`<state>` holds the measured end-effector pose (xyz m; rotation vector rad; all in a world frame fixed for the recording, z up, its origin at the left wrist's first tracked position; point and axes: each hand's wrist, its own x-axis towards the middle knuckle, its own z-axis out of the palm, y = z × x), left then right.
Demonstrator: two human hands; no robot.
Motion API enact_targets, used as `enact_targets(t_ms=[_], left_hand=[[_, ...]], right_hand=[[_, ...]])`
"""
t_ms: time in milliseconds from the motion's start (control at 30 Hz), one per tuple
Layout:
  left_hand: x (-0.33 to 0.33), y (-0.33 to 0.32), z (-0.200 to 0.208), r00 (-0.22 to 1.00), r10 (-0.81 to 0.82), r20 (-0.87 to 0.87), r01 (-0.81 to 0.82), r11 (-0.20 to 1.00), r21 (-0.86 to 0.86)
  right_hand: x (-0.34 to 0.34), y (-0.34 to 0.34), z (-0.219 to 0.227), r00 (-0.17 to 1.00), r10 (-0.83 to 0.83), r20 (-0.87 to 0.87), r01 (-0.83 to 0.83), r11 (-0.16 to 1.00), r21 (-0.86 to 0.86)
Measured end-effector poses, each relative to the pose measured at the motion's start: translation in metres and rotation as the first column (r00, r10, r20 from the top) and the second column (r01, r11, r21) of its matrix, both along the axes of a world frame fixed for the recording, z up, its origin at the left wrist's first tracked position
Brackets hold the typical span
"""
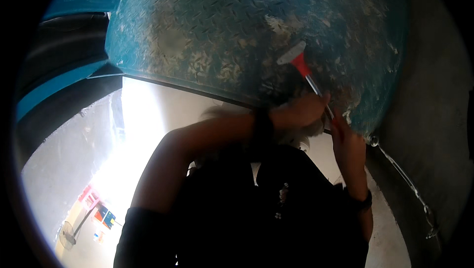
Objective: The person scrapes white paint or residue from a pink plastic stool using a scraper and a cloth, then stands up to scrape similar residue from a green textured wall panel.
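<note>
A long-handled scraper [316, 86] with a wide grey blade, a red head and a metal shaft slants across a teal checker-plate sheet [207, 16]. Its blade lies against the plate or just over it; which one I cannot tell. My left hand [307, 109] is closed around the shaft partway down, slightly blurred. Lower and to the right, my right hand [349, 144] grips the handle's red end. Pale scuffs and brown dirt patches mark the plate, mostly around the blade and along its near edge.
Blue bars [74, 1] stand at the upper left beside the plate. Off its lower right corner hangs a wire or cord [402, 169] from a metal ring. Bright light falls on the floor at left, where a fan [66, 235] and a pink object [89, 198] stand.
</note>
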<state>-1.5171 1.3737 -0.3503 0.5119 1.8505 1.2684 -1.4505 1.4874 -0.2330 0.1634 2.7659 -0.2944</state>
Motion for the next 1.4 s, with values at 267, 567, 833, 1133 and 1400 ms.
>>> enact_targets(t_ms=[267,567,833,1133,1400], left_hand=[[-0.008,0.026,-0.008,0.933,0.25,0.258,-0.252,0.967,-0.026],[-0.023,-0.09,0.056,0.95,-0.133,0.282,0.135,0.991,0.01],[-0.055,-0.251,0.134,0.632,0.653,0.417,-0.687,0.721,-0.088],[-0.035,-0.264,0.165,0.341,0.864,0.372,-0.932,0.361,0.015],[-0.03,-0.252,0.161,0.36,0.786,0.502,-0.915,0.402,0.027]], right_hand=[[-0.03,0.029,0.01,0.995,0.076,-0.072,-0.079,0.996,-0.046],[0.008,0.049,0.001,0.996,-0.078,-0.036,0.075,0.994,-0.082],[-0.015,0.051,-0.031,0.969,-0.235,0.072,0.246,0.921,-0.303],[-0.089,-0.093,-0.066,0.771,0.094,0.629,0.622,0.097,-0.777],[-0.096,-0.194,-0.047,0.495,0.559,0.665,0.656,0.261,-0.708]])
